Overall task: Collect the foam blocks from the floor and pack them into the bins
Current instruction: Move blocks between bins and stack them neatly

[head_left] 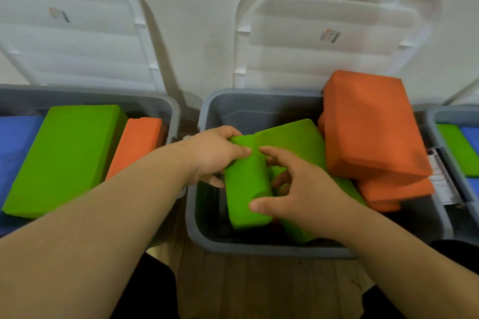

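Green block: upright and slightly tilted in the middle bin, held between both hands.
Left grip: fingers curled round the block's upper left corner, thumb on its near face.
Right grip: half closed. Thumb pressed on the block's lower right edge, index finger reaching to its upper right edge. The other fingers curl into the gap between it and a second green block, which leans just behind and to the right.
Same bin, right side: two orange blocks, the upper one tilted and sticking up above the rim, the lower one under it.
Left bin: blue, green and orange blocks, side by side.
Right bin: green and blue blocks, partly out of view.
Two white lids stand behind the left and middle bins. Each has a small label, too blurred to read.
White sticker between the middle and right bins: print unreadable.
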### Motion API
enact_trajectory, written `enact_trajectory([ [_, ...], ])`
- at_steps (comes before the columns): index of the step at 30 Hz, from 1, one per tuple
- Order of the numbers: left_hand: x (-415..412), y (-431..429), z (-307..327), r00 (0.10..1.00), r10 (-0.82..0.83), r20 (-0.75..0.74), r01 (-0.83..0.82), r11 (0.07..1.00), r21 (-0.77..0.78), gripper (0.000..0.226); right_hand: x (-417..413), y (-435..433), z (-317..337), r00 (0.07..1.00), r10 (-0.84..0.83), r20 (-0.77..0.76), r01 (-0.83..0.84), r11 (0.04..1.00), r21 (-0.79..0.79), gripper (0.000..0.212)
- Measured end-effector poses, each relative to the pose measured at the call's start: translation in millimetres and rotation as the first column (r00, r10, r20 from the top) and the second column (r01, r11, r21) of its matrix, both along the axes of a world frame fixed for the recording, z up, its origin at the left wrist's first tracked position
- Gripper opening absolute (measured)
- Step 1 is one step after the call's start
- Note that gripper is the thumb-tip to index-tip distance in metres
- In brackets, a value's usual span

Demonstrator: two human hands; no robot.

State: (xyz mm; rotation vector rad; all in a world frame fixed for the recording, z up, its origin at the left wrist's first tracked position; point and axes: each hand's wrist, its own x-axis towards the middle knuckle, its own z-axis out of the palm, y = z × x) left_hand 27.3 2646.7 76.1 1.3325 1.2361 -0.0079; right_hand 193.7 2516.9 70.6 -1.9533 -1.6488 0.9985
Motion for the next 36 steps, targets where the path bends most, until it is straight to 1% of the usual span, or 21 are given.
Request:
enact_trajectory([
  [2, 3.3, -6.2, -9.1, 0.994, -0.086, -0.064, 0.087, 0.996, 0.015, 0.025, 5.2, -0.7, -9.3, 0.997, 0.063, -0.037, -0.065, 0.996, -0.063, 0.092],
  [3, 5.6, -8.6, -14.1, 0.983, -0.143, -0.113, 0.149, 0.987, 0.051, 0.028, 7.3, -0.6, -14.8, 0.995, 0.095, -0.009, -0.096, 0.992, -0.084, 0.085],
  [4, 8.1, -10.2, -18.8, 0.967, -0.198, -0.160, 0.215, 0.972, 0.098, 0.031, 9.4, 0.8, -18.7, 0.990, 0.129, 0.054, -0.124, 0.988, -0.091, 0.079],
  [5, 10.3, -9.6, -22.7, 0.944, -0.249, -0.215, 0.285, 0.946, 0.153, 0.036, 12.3, 3.1, -20.7, 0.976, 0.157, 0.151, -0.148, 0.987, -0.068, 0.072],
  [7, 14.1, -6.9, -28.1, 0.871, -0.329, -0.366, 0.429, 0.871, 0.239, 0.046, 20.8, 9.3, -21.1, 0.921, 0.148, 0.361, -0.178, 0.983, 0.051, 0.063],
  [9, 15.2, -4.1, -34.3, 0.787, -0.364, -0.499, 0.533, 0.808, 0.251, 0.052, 32.3, 15.3, -25.0, 0.868, 0.109, 0.484, -0.216, 0.961, 0.171, 0.061],
  [12, 18.0, -1.6, -44.8, 0.694, -0.393, -0.603, 0.619, 0.754, 0.221, 0.053, 40.6, 18.6, -25.0, 0.851, 0.049, 0.524, -0.213, 0.942, 0.258, 0.057],
  [14, 21.4, -0.3, -54.5, 0.683, -0.371, -0.629, 0.617, 0.753, 0.226, 0.051, 42.3, 20.1, -15.8, 0.860, 0.008, 0.511, -0.210, 0.917, 0.339, 0.057],
  [16, 23.2, 1.0, -61.0, 0.709, -0.317, -0.630, 0.580, 0.770, 0.266, 0.050, 45.3, 22.6, -4.5, 0.864, -0.026, 0.503, -0.204, 0.895, 0.396, 0.057],
  [19, 26.0, 1.7, -63.0, 0.758, -0.240, -0.607, 0.521, 0.781, 0.343, 0.057, 55.2, 24.4, 1.4, 0.871, -0.051, 0.489, -0.177, 0.895, 0.409, 0.058],
  [22, 32.3, 1.7, -57.9, 0.858, -0.140, -0.494, 0.383, 0.814, 0.436, 0.053, 65.0, 24.7, 5.1, 0.865, -0.064, 0.497, -0.136, 0.925, 0.356, 0.063],
  [24, 39.7, -0.4, -55.1, 0.928, -0.077, -0.366, 0.234, 0.881, 0.410, 0.046, 70.9, 25.0, 12.3, 0.836, -0.083, 0.542, -0.108, 0.944, 0.311, 0.069],
  [25, 43.9, -1.2, -55.1, 0.952, -0.045, -0.303, 0.159, 0.918, 0.363, 0.039, 75.0, 24.5, 16.4, 0.809, -0.099, 0.579, -0.083, 0.957, 0.279, 0.073],
  [26, 48.5, -2.9, -53.7, 0.968, -0.013, -0.252, 0.097, 0.941, 0.323, 0.034, 79.8, 23.7, 19.9, 0.780, -0.116, 0.615, -0.044, 0.970, 0.240, 0.078],
  [27, 52.6, -5.0, -51.5, 0.976, 0.006, -0.218, 0.058, 0.956, 0.288, 0.035, 85.4, 22.3, 22.4, 0.757, -0.131, 0.640, 0.004, 0.981, 0.196, 0.084],
  [29, 60.2, -7.1, -49.4, 0.988, 0.045, -0.145, -0.013, 0.976, 0.216, 0.051, 97.2, 19.4, 25.0, 0.742, -0.141, 0.656, 0.116, 0.990, 0.082, 0.096],
  [31, 67.3, -10.7, -51.0, 0.997, 0.064, -0.032, -0.058, 0.986, 0.156, 0.064, 108.5, 17.5, 24.9, 0.756, -0.147, 0.638, 0.215, 0.976, -0.030, 0.106],
  [33, 73.9, -15.1, -55.4, 0.998, 0.004, 0.063, -0.012, 0.993, 0.121, 0.081, 115.8, 16.5, 22.1, 0.776, -0.157, 0.611, 0.266, 0.960, -0.092, 0.108],
  [34, 78.3, -16.7, -61.6, 0.995, -0.045, 0.086, 0.035, 0.993, 0.111, 0.101, 118.0, 16.5, 19.9, 0.785, -0.158, 0.598, 0.270, 0.957, -0.101, 0.108],
  [35, 82.3, -21.4, -63.3, 0.993, -0.103, 0.066, 0.096, 0.990, 0.099, 0.115, 119.5, 16.3, 18.0, 0.792, -0.157, 0.590, 0.266, 0.958, -0.102, 0.107],
  [36, 85.0, -26.2, -65.2, 0.986, -0.159, 0.050, 0.153, 0.983, 0.105, 0.121, 120.5, 16.3, 16.3, 0.795, -0.154, 0.587, 0.260, 0.960, -0.100, 0.106],
])
